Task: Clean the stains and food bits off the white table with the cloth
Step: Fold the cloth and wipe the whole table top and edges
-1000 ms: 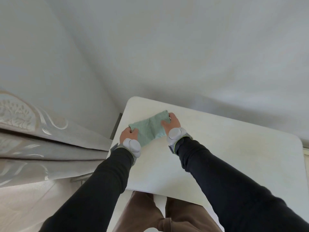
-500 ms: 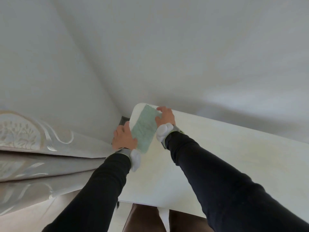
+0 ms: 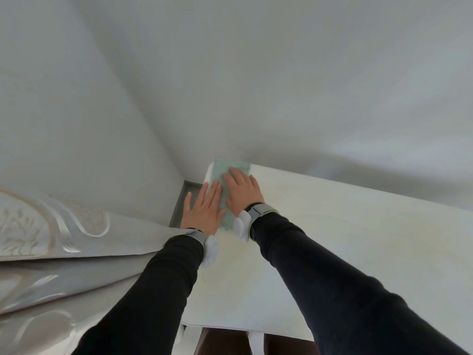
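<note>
pale embroidered curtain (image 3: pixel 51 226) hangs left, against plain white walls (image 3: pixel 281 73).

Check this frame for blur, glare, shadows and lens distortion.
Head view: slightly soft throughout, though the left hand and right hand show clear finger outlines. Head view: the wide-angle lens bows the table edge and the wall corner. Head view: diffuse light, no glare, a soft shadow on the wall behind the table.

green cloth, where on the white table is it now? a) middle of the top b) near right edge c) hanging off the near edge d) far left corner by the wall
D: the green cloth lies over the white table at its far left corner against the wall, with the right hand flat on it.
</note>
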The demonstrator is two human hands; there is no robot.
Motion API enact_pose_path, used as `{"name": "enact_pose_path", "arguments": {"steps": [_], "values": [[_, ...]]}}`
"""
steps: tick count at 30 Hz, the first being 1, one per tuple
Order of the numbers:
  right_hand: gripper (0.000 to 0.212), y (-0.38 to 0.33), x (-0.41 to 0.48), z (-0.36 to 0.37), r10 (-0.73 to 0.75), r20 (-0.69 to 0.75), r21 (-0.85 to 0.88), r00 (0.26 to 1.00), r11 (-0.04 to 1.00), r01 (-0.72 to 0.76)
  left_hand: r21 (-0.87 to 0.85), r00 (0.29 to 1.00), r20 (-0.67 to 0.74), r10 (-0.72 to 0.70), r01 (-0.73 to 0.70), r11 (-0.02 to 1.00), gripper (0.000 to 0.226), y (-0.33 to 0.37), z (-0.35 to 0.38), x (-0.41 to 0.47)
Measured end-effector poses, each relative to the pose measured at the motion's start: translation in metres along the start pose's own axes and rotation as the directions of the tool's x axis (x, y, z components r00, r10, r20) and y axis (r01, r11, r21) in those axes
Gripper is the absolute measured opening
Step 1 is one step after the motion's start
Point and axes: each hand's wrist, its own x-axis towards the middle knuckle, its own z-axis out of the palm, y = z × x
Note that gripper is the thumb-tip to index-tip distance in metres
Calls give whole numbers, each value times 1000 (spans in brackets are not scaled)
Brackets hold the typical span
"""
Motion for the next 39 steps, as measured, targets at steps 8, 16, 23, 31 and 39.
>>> {"name": "enact_pose_path", "arguments": {"steps": [8, 16, 23, 31, 39], "values": [[50, -10, 22, 22, -25, -55, -2, 998, 1000, 25, -31, 982, -175, -71, 67, 997, 66, 0, 5, 10], [54, 4, 20, 39, -16, -84, -115, 996, 993, 6, -25, 978, -192, -85, 82, 996, 64, 6, 24, 13], [54, 36, 11, 34, -45, -91, -155, 995, 987, 31, -7, 958, -266, -109, 111, 994, 64, 39, 31, 14], [54, 110, -22, 20, -41, -94, -167, 995, 986, 25, 7, 979, -194, -68, 71, 997, 76, 123, 31, 14], [53, 193, -73, 3, -16, -105, -177, 994, 984, -2, -19, 983, -173, -58, 56, 998, 63, 222, 39, 10]]}}
